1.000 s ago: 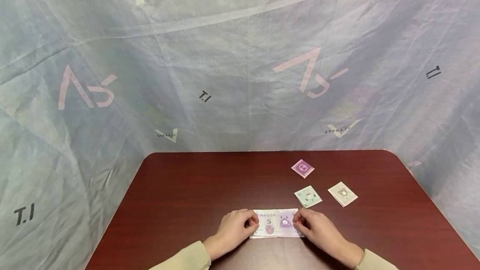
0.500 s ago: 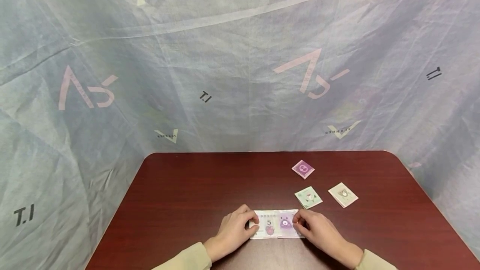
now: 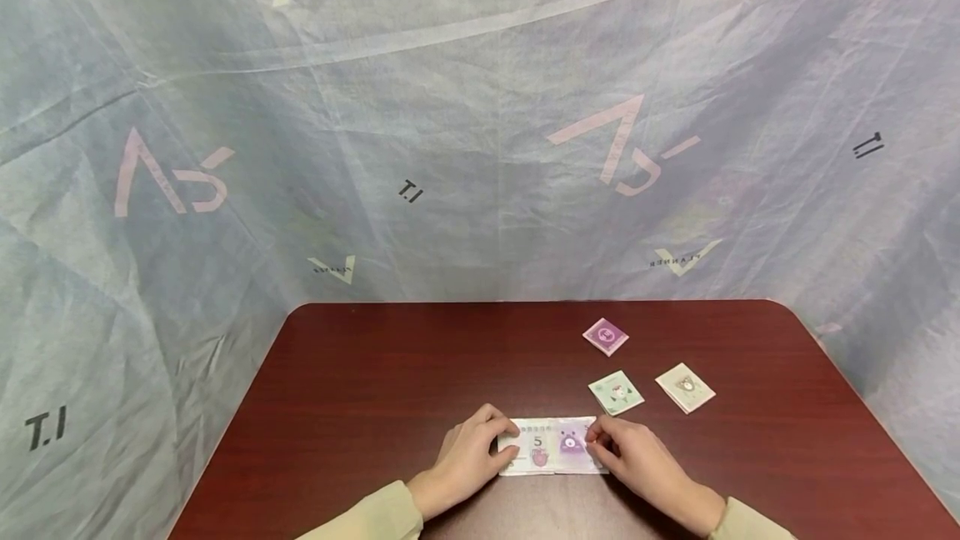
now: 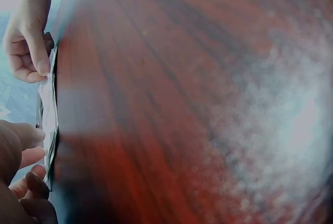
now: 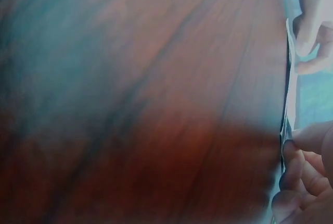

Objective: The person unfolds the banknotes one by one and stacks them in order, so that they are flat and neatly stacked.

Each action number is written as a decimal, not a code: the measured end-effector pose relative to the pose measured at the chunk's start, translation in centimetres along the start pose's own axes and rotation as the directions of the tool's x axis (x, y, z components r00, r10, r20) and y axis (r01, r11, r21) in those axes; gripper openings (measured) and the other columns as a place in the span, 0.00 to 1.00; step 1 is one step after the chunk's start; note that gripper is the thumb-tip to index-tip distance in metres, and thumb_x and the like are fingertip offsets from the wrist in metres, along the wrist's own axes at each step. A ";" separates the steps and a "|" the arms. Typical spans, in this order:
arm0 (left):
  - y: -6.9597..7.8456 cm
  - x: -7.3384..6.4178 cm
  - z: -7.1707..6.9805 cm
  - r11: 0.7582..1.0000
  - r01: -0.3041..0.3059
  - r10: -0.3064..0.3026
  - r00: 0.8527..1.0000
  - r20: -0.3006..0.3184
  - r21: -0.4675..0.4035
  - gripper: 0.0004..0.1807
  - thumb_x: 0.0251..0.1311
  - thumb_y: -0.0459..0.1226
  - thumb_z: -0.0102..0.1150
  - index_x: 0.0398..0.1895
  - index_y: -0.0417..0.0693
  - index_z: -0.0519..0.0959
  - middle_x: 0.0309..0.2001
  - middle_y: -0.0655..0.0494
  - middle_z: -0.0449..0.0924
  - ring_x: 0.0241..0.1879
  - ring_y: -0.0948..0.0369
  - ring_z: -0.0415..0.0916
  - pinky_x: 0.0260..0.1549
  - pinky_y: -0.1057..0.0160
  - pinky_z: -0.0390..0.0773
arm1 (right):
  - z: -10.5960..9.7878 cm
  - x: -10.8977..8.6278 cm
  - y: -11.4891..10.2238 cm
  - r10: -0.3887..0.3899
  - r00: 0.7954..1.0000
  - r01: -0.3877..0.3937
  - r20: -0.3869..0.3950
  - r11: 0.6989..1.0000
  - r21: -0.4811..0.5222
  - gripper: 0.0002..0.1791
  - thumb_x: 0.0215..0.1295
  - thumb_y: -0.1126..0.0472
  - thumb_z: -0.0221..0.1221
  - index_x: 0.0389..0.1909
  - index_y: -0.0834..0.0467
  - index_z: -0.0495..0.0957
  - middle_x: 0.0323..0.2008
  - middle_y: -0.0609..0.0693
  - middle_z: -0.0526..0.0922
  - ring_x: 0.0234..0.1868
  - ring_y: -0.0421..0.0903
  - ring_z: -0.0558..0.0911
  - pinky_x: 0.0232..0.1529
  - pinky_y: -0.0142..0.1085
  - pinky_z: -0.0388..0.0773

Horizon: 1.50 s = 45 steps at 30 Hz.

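A white and purple play banknote (image 3: 555,445), printed with a 5 and a purple monster, lies spread between both hands over the dark red table. A crease runs down its middle. At its left end is my left hand (image 3: 468,455), its curled fingers round the edge and its thumb on the paper; a gap shows between thumb and index finger. My right hand (image 3: 645,461) pinches the right end between thumb and fingers. From the left wrist, the note (image 4: 49,104) appears nearly edge-on. The right wrist view shows fingers (image 5: 294,166) on its near end.
Three folded square notes lie beyond my right hand: a green one (image 3: 617,392), a beige one (image 3: 686,388) and a purple one (image 3: 606,337). The dark red table (image 3: 375,373) ends at a grey printed cloth (image 3: 480,190) hanging behind and beside it.
My left index finger has lifted and spread away from the thumb at the note's left end. The right hand and the note stay almost in place.
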<state>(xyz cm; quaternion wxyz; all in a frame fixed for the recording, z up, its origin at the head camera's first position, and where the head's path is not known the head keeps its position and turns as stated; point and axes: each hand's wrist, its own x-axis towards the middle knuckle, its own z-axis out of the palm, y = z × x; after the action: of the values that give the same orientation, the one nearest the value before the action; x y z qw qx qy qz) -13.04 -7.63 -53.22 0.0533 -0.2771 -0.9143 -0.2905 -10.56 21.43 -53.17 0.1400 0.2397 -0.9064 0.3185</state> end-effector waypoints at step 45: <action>-0.3 -0.2 -0.2 0.998 -0.042 0.043 0.999 -0.014 0.046 0.08 0.57 0.37 0.74 0.39 0.59 0.88 0.39 0.70 0.83 0.33 0.69 0.81 0.26 0.67 0.76 | -0.6 0.5 -0.8 0.068 0.994 -0.062 0.084 0.996 -0.062 0.12 0.57 0.67 0.72 0.32 0.48 0.81 0.27 0.32 0.76 0.28 0.28 0.72 0.27 0.31 0.72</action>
<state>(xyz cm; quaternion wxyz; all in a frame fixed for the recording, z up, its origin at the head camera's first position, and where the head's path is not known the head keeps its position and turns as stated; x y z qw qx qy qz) -13.00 -8.04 -53.31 0.0730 -0.2930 -0.9142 -0.2702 -10.49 21.12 -52.13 0.0973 0.2193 -0.9280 0.2852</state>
